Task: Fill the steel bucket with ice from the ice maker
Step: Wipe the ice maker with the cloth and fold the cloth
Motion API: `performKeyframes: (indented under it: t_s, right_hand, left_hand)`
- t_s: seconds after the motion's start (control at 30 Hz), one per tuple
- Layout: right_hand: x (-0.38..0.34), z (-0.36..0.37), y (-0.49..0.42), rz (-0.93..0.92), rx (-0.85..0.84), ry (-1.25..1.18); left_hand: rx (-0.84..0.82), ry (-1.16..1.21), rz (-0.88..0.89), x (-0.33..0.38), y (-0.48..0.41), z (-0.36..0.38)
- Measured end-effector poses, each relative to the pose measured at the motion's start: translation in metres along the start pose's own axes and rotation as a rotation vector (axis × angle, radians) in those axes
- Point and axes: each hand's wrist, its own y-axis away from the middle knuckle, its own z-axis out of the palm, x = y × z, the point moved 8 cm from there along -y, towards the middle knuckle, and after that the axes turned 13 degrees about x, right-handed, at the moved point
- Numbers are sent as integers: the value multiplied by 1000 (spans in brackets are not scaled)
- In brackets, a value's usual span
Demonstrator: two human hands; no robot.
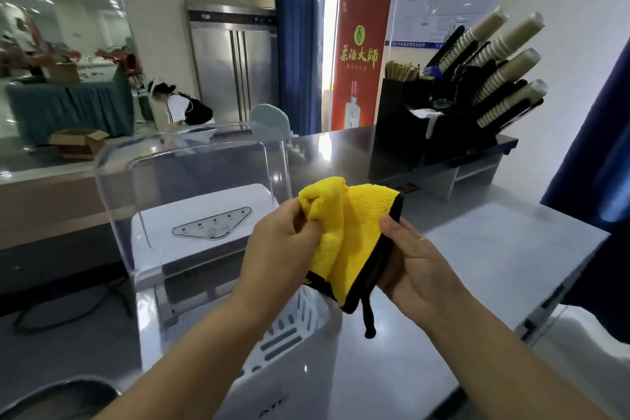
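Both hands hover over the ice maker (289, 389). Your left hand (276, 242) pinches a bunched fold of the yellow cloth (354, 225); your right hand (412, 269) holds its black-edged side. The clear lid (191, 160) is up behind and the white basket (293, 320) is directly beneath. The steel bucket (58, 395) sits low, left of the ice maker. Dry your fingers fully and keep the dangling loop out of the basket.

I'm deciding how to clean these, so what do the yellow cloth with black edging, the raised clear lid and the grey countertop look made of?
The yellow cloth with black edging looks like microfibre: fluffy matt pile, soft folds. The raised clear lid is probably rigid plastic: glossy, see-through, rounded corners. The grey countertop seems brushed stainless steel: dull reflections.
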Motion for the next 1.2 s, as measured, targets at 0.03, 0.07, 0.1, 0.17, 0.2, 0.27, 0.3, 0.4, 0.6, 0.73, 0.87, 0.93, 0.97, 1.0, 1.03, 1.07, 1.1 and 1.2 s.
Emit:
performKeyframes:
  t_s: [0.03, 0.07, 0.1, 0.17, 0.2, 0.27, 0.3, 0.4, 0.6, 0.73, 0.87, 0.93, 0.97, 1.0, 1.03, 1.07, 1.1, 1.2]
  right_hand:
    - [-8, -13, -8, 7, 17, 17]
    - [-14, -26, -15, 14, 38, 32]
    - [-20, -40, -23, 24, 61, 49]
    - [-32, -67, -37, 47, 96, 76]
    - [-36, -79, -44, 59, 115, 81]
    - [-45, -101, -56, 92, 147, 81]
    - [-48, -110, -62, 108, 158, 90]
    - [-54, -129, -80, 150, 176, 127]
    - [-55, -134, -99, 205, 62, 212]
    - [-47, -126, -104, 152, 24, 214]
    - [-40, -110, -109, 68, -36, 209]
    - [-32, -104, -108, 98, -58, 183]
    - [-26, -103, -109, 113, -52, 207]
    - [-22, -103, -108, 113, -43, 233]
    - [-19, -103, -107, 107, -23, 247]
    - [-16, -105, -107, 96, -2, 248]
    - [-15, -105, -107, 83, 17, 262]
    - [-13, -97, -100, 90, 12, 204]
  left_hand:
    - [9, 51, -61, 1, -2, 9]
    - [14, 96, -125, 2, -2, 16]
    - [26, 136, -191, 2, -3, 24]
    - [47, 212, -317, -1, -4, 44]
    - [50, 240, -364, -3, -4, 52]
    - [61, 282, -429, -8, -3, 72]
    - [69, 292, -450, -11, -2, 81]
    - [79, 239, -472, -20, 3, 109]
    - [-41, 152, -604, -37, 30, 152]
    - [-8, 23, -532, -40, 39, 159]
    - [-13, -140, -334, -33, 45, 160]
    - [-23, -144, -265, -27, 48, 162]
    - [-18, -133, -262, -27, 48, 162]
    - [-8, -120, -269, -27, 48, 162]
    - [8, -108, -274, -29, 47, 161]
    - [23, -101, -269, -29, 46, 159]
    - [33, -96, -253, -28, 46, 158]
    - [1, -132, -172, -25, 42, 158]
